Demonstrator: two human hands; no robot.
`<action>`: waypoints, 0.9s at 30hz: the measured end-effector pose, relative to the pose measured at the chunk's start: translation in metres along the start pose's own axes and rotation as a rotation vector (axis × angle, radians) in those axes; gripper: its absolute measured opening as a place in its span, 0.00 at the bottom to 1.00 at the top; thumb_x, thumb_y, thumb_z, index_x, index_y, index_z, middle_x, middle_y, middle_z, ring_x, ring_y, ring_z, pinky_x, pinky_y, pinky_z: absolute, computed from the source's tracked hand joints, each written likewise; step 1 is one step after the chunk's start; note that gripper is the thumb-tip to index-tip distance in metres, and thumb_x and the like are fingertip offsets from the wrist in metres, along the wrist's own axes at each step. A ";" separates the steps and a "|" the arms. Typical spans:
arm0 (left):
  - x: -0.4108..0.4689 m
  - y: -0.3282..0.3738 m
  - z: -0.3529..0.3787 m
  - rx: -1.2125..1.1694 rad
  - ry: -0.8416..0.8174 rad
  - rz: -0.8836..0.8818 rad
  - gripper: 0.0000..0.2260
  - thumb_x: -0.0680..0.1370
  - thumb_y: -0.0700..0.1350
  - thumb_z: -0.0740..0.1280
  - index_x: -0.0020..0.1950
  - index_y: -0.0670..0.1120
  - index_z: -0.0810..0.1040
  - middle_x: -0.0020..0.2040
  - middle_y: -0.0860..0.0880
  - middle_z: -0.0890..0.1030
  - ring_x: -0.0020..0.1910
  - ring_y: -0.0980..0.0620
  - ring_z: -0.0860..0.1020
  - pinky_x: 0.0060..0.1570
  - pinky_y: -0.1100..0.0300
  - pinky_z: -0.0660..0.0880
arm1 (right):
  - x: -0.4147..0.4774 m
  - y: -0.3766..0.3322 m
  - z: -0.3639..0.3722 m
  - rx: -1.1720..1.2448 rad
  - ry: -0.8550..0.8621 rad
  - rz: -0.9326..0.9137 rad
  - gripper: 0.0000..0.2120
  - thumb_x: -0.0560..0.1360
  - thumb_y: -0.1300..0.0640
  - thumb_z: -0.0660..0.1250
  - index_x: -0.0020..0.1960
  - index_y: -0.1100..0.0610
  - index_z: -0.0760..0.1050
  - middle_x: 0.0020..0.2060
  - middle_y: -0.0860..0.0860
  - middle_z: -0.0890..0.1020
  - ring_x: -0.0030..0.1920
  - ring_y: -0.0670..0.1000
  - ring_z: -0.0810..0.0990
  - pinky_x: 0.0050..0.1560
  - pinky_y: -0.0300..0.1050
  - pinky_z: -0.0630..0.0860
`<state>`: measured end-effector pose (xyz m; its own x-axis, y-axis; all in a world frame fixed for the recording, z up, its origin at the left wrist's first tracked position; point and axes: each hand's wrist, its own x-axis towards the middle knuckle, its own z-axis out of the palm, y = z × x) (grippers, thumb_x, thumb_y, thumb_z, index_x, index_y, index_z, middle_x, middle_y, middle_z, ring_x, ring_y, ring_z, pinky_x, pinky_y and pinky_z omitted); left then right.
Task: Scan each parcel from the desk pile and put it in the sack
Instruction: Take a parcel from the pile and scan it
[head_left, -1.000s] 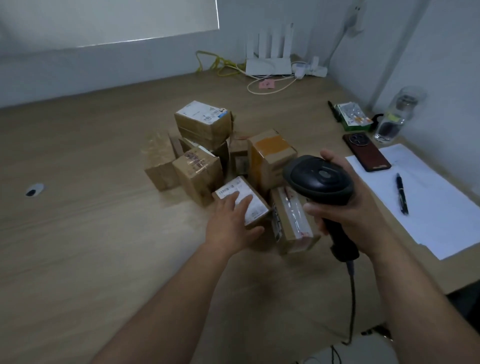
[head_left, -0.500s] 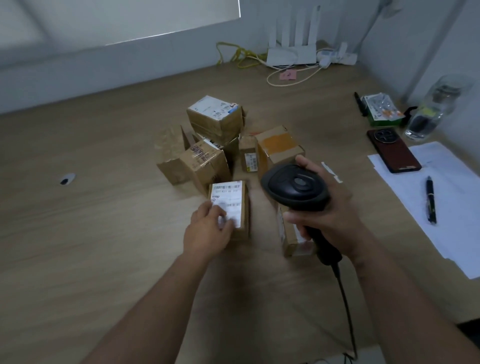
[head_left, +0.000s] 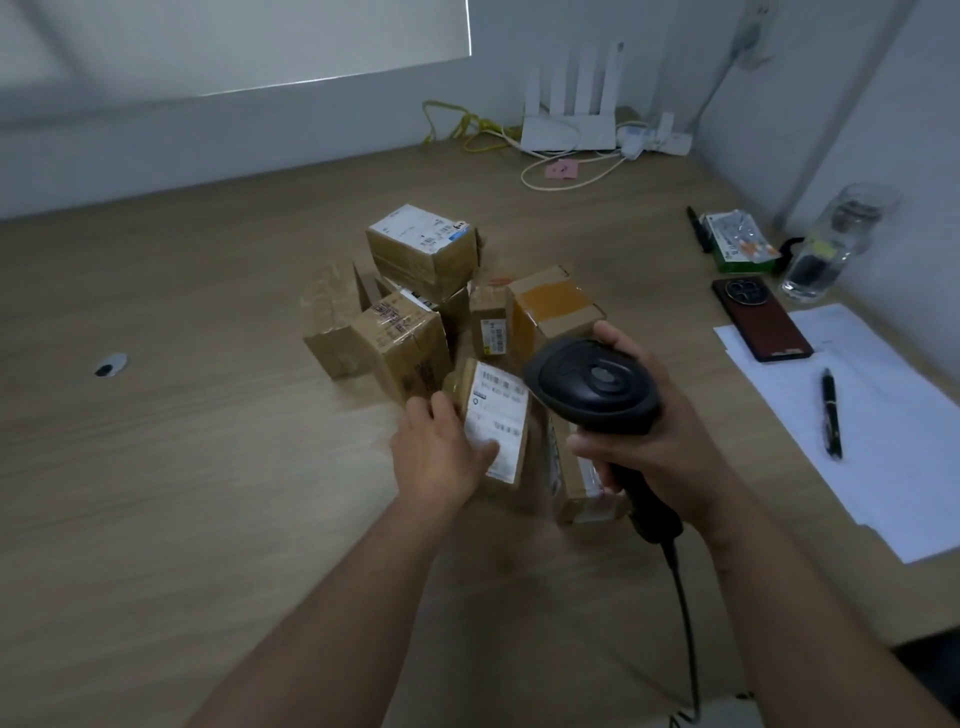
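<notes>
Left hand (head_left: 441, 457) grips one labelled parcel (head_left: 496, 415); right hand (head_left: 657, 441) grips one black scanner (head_left: 592, 387)

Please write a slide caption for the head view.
The left hand holds a labelled parcel beside the scanner gripped in the right hand.

No wording is showing sharply enough to read. The white shipping label (head_left: 497, 410) on the small parcel (head_left: 459, 385) at frame centre is carrying barcodes and print lines, all blurred; the label (head_left: 415, 228) on the top parcel (head_left: 431, 265) is blurring likewise.
</notes>
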<state>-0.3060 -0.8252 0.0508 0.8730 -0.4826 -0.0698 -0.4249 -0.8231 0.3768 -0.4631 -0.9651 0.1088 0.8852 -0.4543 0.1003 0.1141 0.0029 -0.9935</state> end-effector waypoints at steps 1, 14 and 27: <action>0.000 0.001 0.001 -0.062 -0.024 -0.009 0.29 0.70 0.56 0.74 0.64 0.50 0.65 0.63 0.47 0.67 0.60 0.48 0.70 0.59 0.53 0.73 | -0.001 0.000 -0.001 0.002 0.000 -0.003 0.46 0.58 0.55 0.79 0.72 0.43 0.65 0.63 0.49 0.77 0.42 0.37 0.80 0.41 0.31 0.76; 0.009 -0.031 -0.017 -0.428 -0.316 -0.167 0.26 0.63 0.59 0.72 0.55 0.53 0.67 0.56 0.50 0.77 0.54 0.47 0.78 0.51 0.46 0.79 | -0.005 -0.007 0.007 -0.034 0.038 0.040 0.48 0.59 0.59 0.82 0.72 0.41 0.64 0.63 0.50 0.76 0.35 0.45 0.80 0.32 0.46 0.77; 0.000 -0.112 -0.105 -0.887 0.052 -0.185 0.33 0.62 0.50 0.81 0.59 0.64 0.68 0.58 0.53 0.77 0.56 0.49 0.78 0.52 0.45 0.80 | 0.024 -0.048 0.088 -0.026 -0.083 -0.028 0.44 0.63 0.71 0.76 0.69 0.39 0.66 0.56 0.41 0.81 0.30 0.54 0.77 0.25 0.46 0.75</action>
<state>-0.2332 -0.7017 0.1053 0.9279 -0.3335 -0.1666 0.0451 -0.3433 0.9382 -0.4073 -0.8980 0.1641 0.9164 -0.3783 0.1309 0.1282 -0.0325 -0.9912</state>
